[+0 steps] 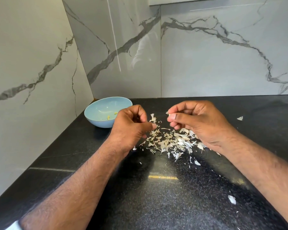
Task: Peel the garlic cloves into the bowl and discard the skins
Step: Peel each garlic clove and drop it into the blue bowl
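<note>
Right hand [198,123] has its grip pinched tight, thumb against forefinger, on a small pale garlic clove [169,114] held above the bench [140,188], with a flake of skin showing at the top of the pinch. Left hand [131,125] hangs just beside it, fingers curled loosely inward with thumb tip near the forefinger; whether that grip is closed on a scrap of skin I cannot tell, since nothing shows between the fingers. A heap of papery skins [171,141] lies on the bench under and between both hands, with stray flakes [232,199] scattered well away toward the near edge and off to the right. Blue bowl [106,112] sits at the back left corner, partly behind the left hand, with a couple of peeled cloves [108,117] in its bottom.

Judging from this, the main risk is the clove slipping: it is small, likely slick once bared, and held only at the fingertips over the skin heap, so a drop would bury it among pale scraps of the same colour. Reaching the bowl means crossing past the left hand, and a brush there could knock the clove loose. Skins clinging to damp fingers could ride into the bowl with the clove. Light flakes may also drift off the bench edge when swept up
</note>
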### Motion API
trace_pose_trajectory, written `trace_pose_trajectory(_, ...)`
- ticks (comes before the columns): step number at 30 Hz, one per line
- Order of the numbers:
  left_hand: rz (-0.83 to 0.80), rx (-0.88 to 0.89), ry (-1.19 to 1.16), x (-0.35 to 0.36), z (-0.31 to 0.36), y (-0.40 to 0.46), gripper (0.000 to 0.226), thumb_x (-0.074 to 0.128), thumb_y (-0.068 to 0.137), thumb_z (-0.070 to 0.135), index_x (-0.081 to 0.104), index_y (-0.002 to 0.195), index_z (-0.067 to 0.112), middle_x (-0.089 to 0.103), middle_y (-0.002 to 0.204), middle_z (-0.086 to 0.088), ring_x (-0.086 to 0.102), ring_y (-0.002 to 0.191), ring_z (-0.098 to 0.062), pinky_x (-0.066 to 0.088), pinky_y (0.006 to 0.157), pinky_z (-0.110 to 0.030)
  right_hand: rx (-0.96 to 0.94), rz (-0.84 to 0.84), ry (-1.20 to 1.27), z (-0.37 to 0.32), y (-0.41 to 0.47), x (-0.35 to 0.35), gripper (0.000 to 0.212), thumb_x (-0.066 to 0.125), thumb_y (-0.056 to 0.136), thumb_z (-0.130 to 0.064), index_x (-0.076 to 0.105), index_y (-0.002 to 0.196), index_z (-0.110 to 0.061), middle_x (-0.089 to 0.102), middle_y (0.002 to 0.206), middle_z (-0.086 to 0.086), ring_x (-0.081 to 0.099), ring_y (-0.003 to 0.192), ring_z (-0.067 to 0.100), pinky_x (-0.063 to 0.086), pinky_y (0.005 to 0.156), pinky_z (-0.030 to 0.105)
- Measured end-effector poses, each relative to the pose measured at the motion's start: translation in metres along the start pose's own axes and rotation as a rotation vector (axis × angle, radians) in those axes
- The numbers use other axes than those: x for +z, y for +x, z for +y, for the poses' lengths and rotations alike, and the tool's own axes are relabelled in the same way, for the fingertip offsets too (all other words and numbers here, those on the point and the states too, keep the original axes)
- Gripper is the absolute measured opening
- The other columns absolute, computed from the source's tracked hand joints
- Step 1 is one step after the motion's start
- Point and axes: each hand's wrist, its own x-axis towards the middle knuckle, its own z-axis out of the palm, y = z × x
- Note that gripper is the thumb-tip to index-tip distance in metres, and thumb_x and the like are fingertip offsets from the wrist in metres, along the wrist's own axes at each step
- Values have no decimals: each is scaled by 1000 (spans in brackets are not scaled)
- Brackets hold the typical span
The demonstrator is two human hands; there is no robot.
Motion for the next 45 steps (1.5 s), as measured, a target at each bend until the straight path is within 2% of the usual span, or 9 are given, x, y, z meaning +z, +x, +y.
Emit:
trace_pose_trajectory(4, -91, -50, -36, 6, -1, -4, 25, 88, 86, 7, 67, 100, 9, 71, 85, -9, 70, 74, -21, 55, 59, -33, 57, 34, 57, 1, 5, 1, 11, 68, 97, -9, 76, 97, -2, 65, 72, 8, 57, 68, 20, 50, 67, 33)
trace_pose_trajectory(10, -142, -67, -3, 9, 1, -7, 15, 84, 91, 15, 74, 98, 7, 78, 87, -12, 74, 76, -21, 56, 66, -34, 104, 79, -151, 3, 5, 12, 36, 70, 98, -36, 75, 75, -9, 41, 54, 4, 31, 53, 22, 33, 48, 26)
trace_pose_trajectory(17, -71, -93, 24, 2, 4, -4, 15, 81, 94, 19, 74, 100, 7, 79, 86, -11, 75, 76, -21, 56, 63, -32, 278, 5, -72, -1, 0, 4, 11, 74, 88, -5, 81, 96, -3, 76, 80, 14, 67, 69, 19, 56, 66, 30)
trace_pose_trajectory(21, -109, -72, -14, 3, 5, -6, 18, 83, 91, 12, 73, 105, 5, 79, 92, -15, 76, 80, -23, 59, 64, -34, 272, 39, 36, -5, -1, 7, 30, 80, 72, -15, 79, 97, 1, 76, 83, 21, 71, 68, 22, 59, 63, 27)
trace_pose_trajectory(26, -192, 27, -131, 11, 5, -12, 31, 86, 82, -3, 75, 110, 3, 79, 99, -15, 74, 86, -26, 65, 74, -37, 276, 70, 145, -3, -1, 7, 24, 82, 71, -12, 79, 92, 0, 76, 84, 20, 71, 70, 24, 58, 66, 31)
trace_pose_trajectory(30, -131, 96, -140, 17, 4, -13, 27, 89, 79, -4, 76, 102, 0, 79, 95, -18, 75, 83, -26, 64, 74, -35, 246, 61, 155, -1, -2, 11, 19, 83, 67, -8, 79, 85, -2, 76, 86, 21, 70, 73, 25, 58, 66, 31)
trace_pose_trajectory(35, -78, 100, -164, 15, 7, -12, 21, 86, 81, -5, 79, 100, -3, 80, 92, -17, 78, 83, -29, 67, 80, -39, 232, 60, 169, -4, -3, 10, 20, 75, 75, 1, 76, 95, 2, 75, 84, 21, 71, 69, 23, 62, 65, 29)
trace_pose_trajectory(39, -61, 56, -246, 12, 8, -12, 22, 82, 83, -9, 77, 104, -4, 79, 96, -23, 80, 90, -33, 66, 81, -36, 207, 138, 4, -8, -2, 4, 11, 82, 77, 5, 74, 81, -1, 75, 77, 20, 66, 62, 22, 56, 57, 29)
trace_pose_trajectory(45, -53, 57, -268, 9, 10, -13, 19, 76, 88, -11, 75, 106, -8, 79, 96, -25, 80, 83, -25, 66, 77, -31, -42, 118, -526, -1, -5, 6, 32, 80, 74, 8, 76, 65, -22, 68, 64, -8, 54, 56, 1, 45, 58, 13)
